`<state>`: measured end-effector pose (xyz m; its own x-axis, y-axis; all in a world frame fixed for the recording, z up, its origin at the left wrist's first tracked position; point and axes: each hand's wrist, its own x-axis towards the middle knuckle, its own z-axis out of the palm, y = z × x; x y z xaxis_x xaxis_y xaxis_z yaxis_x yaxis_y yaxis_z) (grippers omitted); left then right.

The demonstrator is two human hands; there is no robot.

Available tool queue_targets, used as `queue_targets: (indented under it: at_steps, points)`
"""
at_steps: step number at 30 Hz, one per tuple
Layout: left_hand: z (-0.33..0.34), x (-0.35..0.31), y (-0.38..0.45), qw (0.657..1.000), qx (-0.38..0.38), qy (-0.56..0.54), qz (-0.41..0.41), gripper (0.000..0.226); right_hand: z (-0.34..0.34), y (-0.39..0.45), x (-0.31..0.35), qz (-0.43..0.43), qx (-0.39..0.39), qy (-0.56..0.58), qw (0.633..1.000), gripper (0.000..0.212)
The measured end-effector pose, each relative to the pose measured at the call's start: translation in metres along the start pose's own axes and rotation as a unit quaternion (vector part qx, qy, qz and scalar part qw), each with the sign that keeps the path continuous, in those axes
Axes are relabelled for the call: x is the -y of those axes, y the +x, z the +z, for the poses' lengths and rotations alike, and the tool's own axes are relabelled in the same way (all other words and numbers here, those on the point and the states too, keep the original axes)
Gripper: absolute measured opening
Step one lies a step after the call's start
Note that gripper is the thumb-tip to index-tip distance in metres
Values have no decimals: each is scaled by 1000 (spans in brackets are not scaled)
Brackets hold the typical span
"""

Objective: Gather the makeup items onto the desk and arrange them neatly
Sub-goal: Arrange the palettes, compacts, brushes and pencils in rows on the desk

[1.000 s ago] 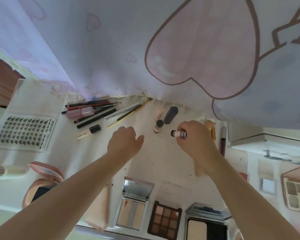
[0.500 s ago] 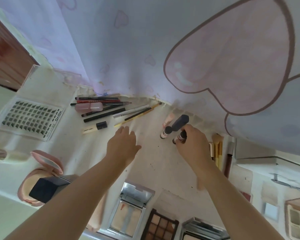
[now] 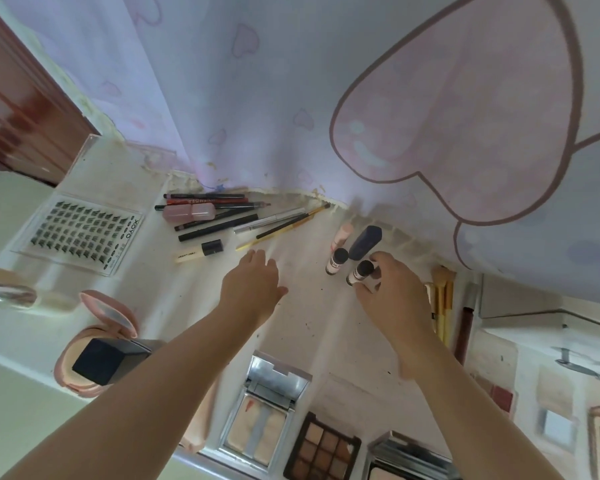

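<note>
My right hand (image 3: 392, 289) grips a small black-capped bottle (image 3: 360, 271), standing it on the white desk (image 3: 312, 313) beside a matching bottle (image 3: 336, 260). Behind those lie a dark blue tube (image 3: 366, 241) and a pink tube (image 3: 343, 235). My left hand (image 3: 253, 287) hovers over the desk, fingers loosely spread, holding nothing. Pencils and liners (image 3: 208, 216) lie in a row at the back left, with a pink bottle (image 3: 189, 212) on them and a cream concealer stick (image 3: 199, 251) in front.
A lash tray (image 3: 80, 232) lies at the left, a pink compact (image 3: 94, 344) with a dark box on it nearer me. Open palettes (image 3: 264, 410) (image 3: 323, 448) line the front edge. Brushes (image 3: 442, 299) lie right of my right hand. A heart-print curtain (image 3: 361, 98) hangs behind.
My right hand carried the small bottle forward and stood it next to the matching bottle. My left hand opened from a loose fist. The view tilted.
</note>
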<state>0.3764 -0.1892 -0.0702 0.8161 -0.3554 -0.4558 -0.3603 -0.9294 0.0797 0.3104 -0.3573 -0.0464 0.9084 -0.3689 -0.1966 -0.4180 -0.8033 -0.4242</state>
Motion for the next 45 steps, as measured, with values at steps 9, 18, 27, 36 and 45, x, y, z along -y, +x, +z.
queue_targets:
  at_steps: [9,18,27,36,45]
  points:
    - [-8,2,2,1000,2,-8,-2,44,-21,-29,-14,-6,10,6,1000,23]
    - [-43,35,12,1000,-4,24,7,24,-13,-24,59,-206,131,38,969,22]
    - [-62,98,19,995,58,81,-18,28,49,12,94,-194,287,-135,928,64]
    - [-56,117,35,990,86,92,60,32,54,16,96,-145,314,-132,929,68]
    - [-56,122,39,983,105,62,135,27,55,20,99,-103,285,-97,948,54]
